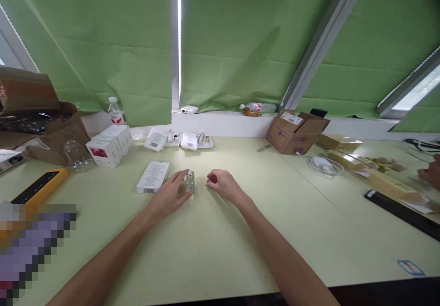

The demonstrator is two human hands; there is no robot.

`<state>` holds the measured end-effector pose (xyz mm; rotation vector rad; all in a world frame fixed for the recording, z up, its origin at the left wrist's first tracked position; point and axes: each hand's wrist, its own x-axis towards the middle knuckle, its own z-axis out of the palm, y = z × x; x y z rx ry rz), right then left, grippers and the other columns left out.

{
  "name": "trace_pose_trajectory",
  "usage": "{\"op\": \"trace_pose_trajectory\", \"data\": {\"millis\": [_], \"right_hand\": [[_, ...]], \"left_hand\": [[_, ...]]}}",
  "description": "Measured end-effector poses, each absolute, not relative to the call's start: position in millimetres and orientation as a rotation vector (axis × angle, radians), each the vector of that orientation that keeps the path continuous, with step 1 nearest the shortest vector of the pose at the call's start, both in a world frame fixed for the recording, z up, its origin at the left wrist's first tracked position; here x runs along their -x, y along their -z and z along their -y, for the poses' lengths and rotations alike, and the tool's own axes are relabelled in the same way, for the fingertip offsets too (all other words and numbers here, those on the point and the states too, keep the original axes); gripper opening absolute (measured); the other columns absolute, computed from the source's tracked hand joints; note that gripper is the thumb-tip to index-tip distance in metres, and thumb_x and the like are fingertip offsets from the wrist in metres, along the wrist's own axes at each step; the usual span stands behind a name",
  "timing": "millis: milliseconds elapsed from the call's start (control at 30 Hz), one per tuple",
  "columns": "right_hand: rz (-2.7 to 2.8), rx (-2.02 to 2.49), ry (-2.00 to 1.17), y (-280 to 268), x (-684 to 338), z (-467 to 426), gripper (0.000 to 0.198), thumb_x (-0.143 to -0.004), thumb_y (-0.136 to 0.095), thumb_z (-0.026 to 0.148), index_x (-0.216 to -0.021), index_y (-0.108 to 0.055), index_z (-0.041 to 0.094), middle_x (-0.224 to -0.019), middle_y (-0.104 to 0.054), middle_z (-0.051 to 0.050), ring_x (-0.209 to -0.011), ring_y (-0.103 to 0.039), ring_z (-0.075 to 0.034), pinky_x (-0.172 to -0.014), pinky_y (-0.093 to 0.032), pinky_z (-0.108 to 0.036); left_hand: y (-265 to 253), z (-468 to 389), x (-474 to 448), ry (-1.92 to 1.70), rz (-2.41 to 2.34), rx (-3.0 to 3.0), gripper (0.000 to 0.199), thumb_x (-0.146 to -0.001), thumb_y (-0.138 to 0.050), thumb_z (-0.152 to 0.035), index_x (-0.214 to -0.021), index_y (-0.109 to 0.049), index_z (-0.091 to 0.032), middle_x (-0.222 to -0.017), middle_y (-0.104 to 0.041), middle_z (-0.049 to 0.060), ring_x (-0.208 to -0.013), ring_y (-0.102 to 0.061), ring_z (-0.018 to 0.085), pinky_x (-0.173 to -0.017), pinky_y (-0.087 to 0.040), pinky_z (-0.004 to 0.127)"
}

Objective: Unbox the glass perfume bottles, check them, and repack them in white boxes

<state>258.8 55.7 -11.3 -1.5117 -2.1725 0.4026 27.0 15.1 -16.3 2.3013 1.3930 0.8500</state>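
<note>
A small clear glass bottle [190, 182] with a silvery neck stands upright on the table. My left hand [172, 189] is at its left side, fingers near the top and thumb near the base, holding it. To the right, my right hand [222, 183] is closed in a pinch. A small shiny bit shows at its fingertips, too little to name. Just left of my left hand lies a flat white box [153, 176] with printed text and a barcode.
White trays [205, 144] with small bottles stand at the back. White boxes [109, 145], a clear jar [77, 157] and a yellow case [41, 186] are left. An open carton [294, 132], coiled cable [325, 166] and black bar [402, 212] are right. Another person's hand [431, 173] shows far right.
</note>
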Motion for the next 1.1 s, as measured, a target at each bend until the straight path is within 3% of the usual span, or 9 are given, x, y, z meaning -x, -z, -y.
{"op": "trace_pose_trajectory", "data": {"millis": [333,567,800,967,1100], "right_hand": [[2.230,1.475,-0.413,12,-260,-56,0.021,-0.081,-0.057,0.022,-0.098,-0.069,0.020,-0.094,-0.065,-0.005,-0.082,-0.061,-0.016,-0.072,-0.042,-0.026],[2.173,1.463,-0.444,14,-257,-56,0.012,-0.076,-0.058,0.018,-0.085,-0.067,0.017,-0.082,-0.063,-0.004,-0.075,-0.058,-0.015,-0.068,-0.044,-0.026],[2.127,1.428,-0.510,18,-255,-55,0.033,-0.076,-0.054,0.011,-0.108,-0.062,0.019,-0.089,-0.063,-0.004,-0.074,-0.059,-0.014,-0.068,-0.046,-0.024],[2.139,1.422,-0.487,17,-253,-53,0.025,-0.077,-0.052,0.011,-0.099,-0.064,0.016,-0.087,-0.063,-0.005,-0.076,-0.058,-0.015,-0.068,-0.045,-0.025],[2.205,1.385,-0.429,14,-250,-52,0.038,-0.078,-0.051,0.010,-0.114,-0.061,0.016,-0.088,-0.064,-0.005,-0.080,-0.058,-0.016,-0.075,-0.045,-0.027]], "left_hand": [[15,-15,-27,-0.826,-1.404,-2.303,0.056,-0.087,-0.050,-0.044,-0.139,-0.032,-0.031,-0.140,-0.044,0.005,-0.120,-0.051,0.025,-0.093,-0.047,0.037],[15,-14,-27,-0.850,-1.390,-2.300,0.056,-0.087,-0.050,-0.043,-0.139,-0.033,-0.030,-0.139,-0.046,0.006,-0.118,-0.053,0.025,-0.092,-0.047,0.038],[16,-15,-27,-0.855,-1.377,-2.299,0.057,-0.087,-0.051,-0.043,-0.139,-0.033,-0.031,-0.138,-0.046,0.006,-0.116,-0.054,0.025,-0.090,-0.048,0.038],[14,-14,-27,-0.840,-1.390,-2.300,0.056,-0.088,-0.050,-0.044,-0.139,-0.033,-0.030,-0.139,-0.045,0.006,-0.115,-0.055,0.025,-0.089,-0.048,0.037],[13,-13,-27,-0.827,-1.401,-2.297,0.057,-0.088,-0.050,-0.044,-0.140,-0.031,-0.031,-0.139,-0.045,0.006,-0.116,-0.054,0.025,-0.089,-0.049,0.036]]}}
